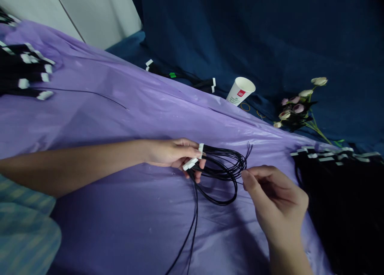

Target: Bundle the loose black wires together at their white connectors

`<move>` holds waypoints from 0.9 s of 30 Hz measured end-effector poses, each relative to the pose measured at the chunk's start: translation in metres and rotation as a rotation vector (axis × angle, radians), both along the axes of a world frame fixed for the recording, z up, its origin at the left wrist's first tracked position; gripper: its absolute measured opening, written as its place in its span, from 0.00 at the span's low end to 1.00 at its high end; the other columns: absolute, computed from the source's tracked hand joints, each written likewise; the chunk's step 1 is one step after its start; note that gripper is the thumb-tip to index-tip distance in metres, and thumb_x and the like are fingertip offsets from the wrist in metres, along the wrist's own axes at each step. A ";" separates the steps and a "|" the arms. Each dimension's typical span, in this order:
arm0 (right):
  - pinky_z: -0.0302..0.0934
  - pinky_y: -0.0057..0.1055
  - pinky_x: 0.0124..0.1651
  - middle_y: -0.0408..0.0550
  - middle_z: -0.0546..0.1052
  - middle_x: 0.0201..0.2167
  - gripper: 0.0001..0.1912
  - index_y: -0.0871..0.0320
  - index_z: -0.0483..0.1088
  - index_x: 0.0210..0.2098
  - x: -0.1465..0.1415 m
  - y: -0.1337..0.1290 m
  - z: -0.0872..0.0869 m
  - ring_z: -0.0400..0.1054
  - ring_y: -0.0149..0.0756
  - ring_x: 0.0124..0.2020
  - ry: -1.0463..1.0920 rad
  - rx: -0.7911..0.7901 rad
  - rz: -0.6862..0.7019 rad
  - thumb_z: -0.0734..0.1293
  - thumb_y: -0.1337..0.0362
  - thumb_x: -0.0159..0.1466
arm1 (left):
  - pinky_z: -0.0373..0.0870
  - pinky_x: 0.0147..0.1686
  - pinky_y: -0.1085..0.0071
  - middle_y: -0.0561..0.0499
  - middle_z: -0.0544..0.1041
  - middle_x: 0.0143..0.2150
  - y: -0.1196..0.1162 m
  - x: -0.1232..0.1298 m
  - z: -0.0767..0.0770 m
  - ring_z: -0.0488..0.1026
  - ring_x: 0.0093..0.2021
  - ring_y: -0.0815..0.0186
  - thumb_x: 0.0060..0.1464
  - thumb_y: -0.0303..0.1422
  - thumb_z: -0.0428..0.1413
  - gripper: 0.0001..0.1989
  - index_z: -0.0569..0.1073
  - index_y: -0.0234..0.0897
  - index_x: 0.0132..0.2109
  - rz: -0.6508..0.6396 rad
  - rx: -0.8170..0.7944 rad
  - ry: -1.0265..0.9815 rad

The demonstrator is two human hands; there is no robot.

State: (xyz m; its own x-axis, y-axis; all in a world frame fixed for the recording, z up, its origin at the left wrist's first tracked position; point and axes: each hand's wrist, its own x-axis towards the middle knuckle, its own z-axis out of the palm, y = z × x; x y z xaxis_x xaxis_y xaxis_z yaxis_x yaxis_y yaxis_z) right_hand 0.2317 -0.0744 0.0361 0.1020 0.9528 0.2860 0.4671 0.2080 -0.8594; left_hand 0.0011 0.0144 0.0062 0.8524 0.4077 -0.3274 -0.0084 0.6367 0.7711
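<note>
A coiled bundle of thin black cables (223, 163) with white connectors (191, 163) at one end is in front of me, above the purple cover. My left hand (184, 153) is closed around it close to the connectors, the thumb on top. Two black strands hang from the bundle toward the bottom of the view. At the coil's right end, my right hand (274, 199) pinches, thumb against forefinger, at a thin dark strand. Most of that strand is hidden by the fingers. Several loose wire ends stick up just above the coil's right side.
Purple plastic sheeting (120, 227) covers the work surface. Black cable bundles (18, 71) lie at far left, and a large dark pile (345, 203) at right. Along the back edge are a paper cup (241, 90), artificial flowers (298, 107) and more cables (186, 78).
</note>
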 end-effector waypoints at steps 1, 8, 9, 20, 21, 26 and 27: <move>0.61 0.22 0.23 0.41 0.73 0.20 0.04 0.58 0.73 0.28 0.000 0.000 0.000 0.65 0.27 0.21 -0.004 0.000 -0.002 0.71 0.67 0.59 | 0.67 0.34 0.74 0.51 0.77 0.30 0.000 0.000 0.000 0.77 0.34 0.65 0.61 0.33 0.51 0.09 0.72 0.32 0.35 -0.002 0.001 -0.004; 0.59 0.21 0.22 0.40 0.72 0.20 0.04 0.57 0.73 0.27 0.001 0.002 -0.002 0.64 0.26 0.20 -0.020 -0.006 -0.012 0.70 0.67 0.59 | 0.68 0.34 0.73 0.49 0.78 0.31 0.001 0.000 -0.001 0.77 0.34 0.65 0.60 0.33 0.52 0.09 0.72 0.32 0.36 -0.021 0.004 -0.014; 0.59 0.21 0.23 0.40 0.72 0.20 0.04 0.57 0.73 0.28 0.001 0.002 -0.003 0.65 0.26 0.21 -0.024 -0.017 -0.010 0.70 0.67 0.59 | 0.68 0.34 0.73 0.50 0.78 0.31 0.001 0.000 -0.001 0.77 0.34 0.65 0.61 0.33 0.52 0.09 0.72 0.32 0.36 -0.018 0.005 -0.015; 0.57 0.23 0.24 0.41 0.72 0.21 0.08 0.57 0.73 0.27 0.007 0.001 -0.002 0.62 0.27 0.23 0.030 -0.216 0.024 0.68 0.62 0.61 | 0.69 0.33 0.73 0.52 0.75 0.34 0.001 0.001 -0.011 0.76 0.32 0.68 0.57 0.38 0.58 0.10 0.73 0.34 0.36 0.023 0.047 -0.021; 0.55 0.22 0.24 0.40 0.70 0.20 0.09 0.57 0.73 0.27 0.008 0.001 -0.002 0.60 0.27 0.22 0.050 -0.246 0.025 0.68 0.61 0.61 | 0.69 0.33 0.73 0.52 0.75 0.34 0.000 0.002 -0.011 0.76 0.33 0.68 0.57 0.38 0.58 0.10 0.73 0.34 0.35 0.034 0.055 -0.015; 0.49 0.23 0.23 0.39 0.63 0.17 0.11 0.59 0.71 0.24 0.009 0.004 -0.002 0.53 0.26 0.21 0.137 -0.378 0.023 0.68 0.61 0.60 | 0.70 0.33 0.73 0.51 0.76 0.34 -0.002 0.003 -0.011 0.77 0.37 0.65 0.57 0.40 0.59 0.11 0.73 0.34 0.36 0.047 0.104 -0.007; 0.48 0.23 0.24 0.39 0.62 0.18 0.11 0.59 0.70 0.23 0.009 0.004 -0.003 0.52 0.26 0.22 0.163 -0.405 0.025 0.68 0.61 0.60 | 0.70 0.33 0.73 0.50 0.77 0.34 -0.002 0.003 -0.011 0.77 0.37 0.65 0.57 0.40 0.59 0.12 0.73 0.34 0.37 0.044 0.123 -0.008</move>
